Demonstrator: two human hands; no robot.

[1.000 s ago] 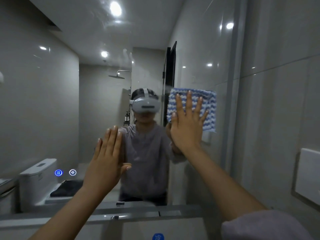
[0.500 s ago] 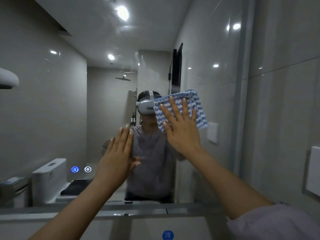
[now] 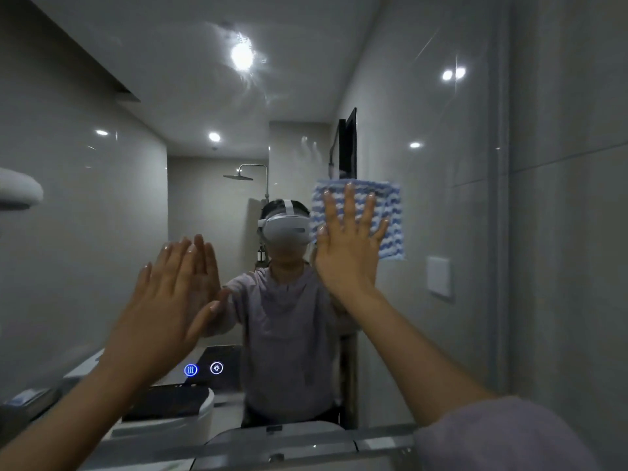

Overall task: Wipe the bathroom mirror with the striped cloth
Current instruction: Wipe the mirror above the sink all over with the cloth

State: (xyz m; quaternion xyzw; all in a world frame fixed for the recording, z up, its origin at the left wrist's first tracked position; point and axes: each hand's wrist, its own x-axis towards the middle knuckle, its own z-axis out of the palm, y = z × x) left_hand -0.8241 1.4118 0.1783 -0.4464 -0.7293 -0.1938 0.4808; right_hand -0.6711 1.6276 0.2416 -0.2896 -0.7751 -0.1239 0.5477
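Note:
The bathroom mirror (image 3: 102, 232) fills most of the view and reflects the room and the person. A blue-and-white striped cloth (image 3: 390, 212) lies flat against the glass at centre right. My right hand (image 3: 346, 246) presses on it with fingers spread, covering its lower left part. My left hand (image 3: 166, 294) is flat with fingers together, raised against or just before the glass at lower left, holding nothing; its reflection meets it at the fingertips.
Two lit blue touch icons (image 3: 203, 369) glow low on the mirror. The grey tiled wall (image 3: 571, 232) borders the mirror's right edge. A grey ledge or fixture top (image 3: 282, 443) runs below the mirror. A white rounded object (image 3: 17, 192) juts in at far left.
My right hand has slid the cloth rightward and squared it up after tilting it left half a second ago. My left hand has stayed flat near the glass while the view shifted.

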